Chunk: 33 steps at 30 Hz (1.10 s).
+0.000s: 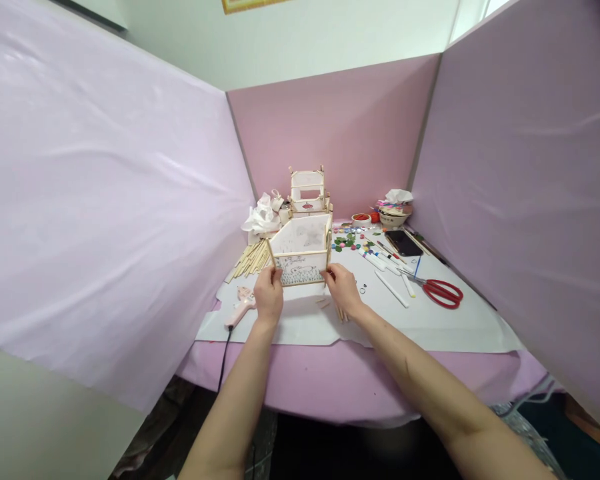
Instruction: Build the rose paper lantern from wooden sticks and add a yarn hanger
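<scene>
Between my two hands is a small open box (301,267) with pale wooden stick edges and white panels, its front panel drawn on in dark lines. My left hand (269,293) grips its lower left corner, the thumb on the front. At the lower right corner my right hand (342,288) pinches the edge. Behind the box rises a taller stick-and-panel frame (307,180) with an opening; whether the two are joined I cannot tell. Below the box, short stick pieces (322,303) lie on the white sheet (300,327).
A pink hot glue gun (243,309) with a black cord lies at left, near a pile of wooden sticks (253,259). White crumpled plastic (263,215) is behind. At right are red-handled scissors (443,293), several markers (391,289), a phone (404,243) and a bowl (395,218). Pink panels enclose the table.
</scene>
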{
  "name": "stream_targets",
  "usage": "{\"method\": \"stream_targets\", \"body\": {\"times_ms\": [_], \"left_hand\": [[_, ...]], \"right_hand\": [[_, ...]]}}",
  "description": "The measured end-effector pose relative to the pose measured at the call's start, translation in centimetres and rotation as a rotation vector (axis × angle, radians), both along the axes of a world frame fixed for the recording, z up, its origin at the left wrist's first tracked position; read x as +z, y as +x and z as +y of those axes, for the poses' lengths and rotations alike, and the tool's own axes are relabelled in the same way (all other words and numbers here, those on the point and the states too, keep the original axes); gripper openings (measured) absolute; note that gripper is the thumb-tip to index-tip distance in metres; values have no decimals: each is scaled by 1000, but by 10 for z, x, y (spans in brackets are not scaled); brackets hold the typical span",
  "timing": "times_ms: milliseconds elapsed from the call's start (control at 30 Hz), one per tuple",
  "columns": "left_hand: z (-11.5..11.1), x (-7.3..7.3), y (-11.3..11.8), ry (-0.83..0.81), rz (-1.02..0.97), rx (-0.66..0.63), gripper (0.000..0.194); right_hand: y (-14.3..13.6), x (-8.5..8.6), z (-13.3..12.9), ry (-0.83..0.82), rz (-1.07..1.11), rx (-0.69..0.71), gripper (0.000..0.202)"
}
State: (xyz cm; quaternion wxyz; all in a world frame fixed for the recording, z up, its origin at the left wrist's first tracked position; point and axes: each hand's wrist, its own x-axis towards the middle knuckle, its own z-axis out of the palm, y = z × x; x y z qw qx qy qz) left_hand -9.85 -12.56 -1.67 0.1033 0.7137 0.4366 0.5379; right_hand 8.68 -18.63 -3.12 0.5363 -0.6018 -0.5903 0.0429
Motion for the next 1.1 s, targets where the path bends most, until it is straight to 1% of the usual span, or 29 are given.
{"method": "stream_targets", "body": {"times_ms": [67, 200, 267, 333, 433, 500, 567, 633, 700, 833, 967, 1033, 1100], "left_hand": [[3, -3, 1, -26, -11, -1, 14], [9, -15, 0, -76, -41, 48, 13], [13, -20, -2, -111, -66, 66, 17], [17, -22, -4, -145, -69, 81, 25], [21, -21, -7, -193, 6, 60, 34], [23, -20, -9, -233, 97, 4, 30], [24, -19, -9, -283, 176, -37, 25], [24, -20, -8, -335, 215, -35, 25], [23, -21, -7, -367, 221, -6, 27], [22, -25, -3, -346, 200, 21, 22], [20, -30, -2, -297, 137, 6, 17], [17, -30, 0, -292, 81, -18, 15], [12, -29, 6, -306, -8, -66, 11]], "right_hand": [[0, -2, 6, -8, 15, -39, 17], [-1, -12, 12, -60, 52, -58, 12], [-3, -15, 14, -79, 81, -75, 12], [-3, -17, 16, -96, 104, -112, 12], [-4, -17, 19, -129, 93, -164, 19], [-4, -16, 20, -167, 47, -164, 19], [-4, -15, 20, -218, -11, -152, 15], [-4, -14, 19, -269, -57, -148, 10], [-4, -15, 19, -292, -89, -147, 8], [-4, -22, 21, -267, -95, -133, 13], [-4, -27, 20, -190, -4, -73, 15], [-2, -23, 16, -158, 23, -53, 15], [3, -13, 9, -117, 1, -42, 16]]}}
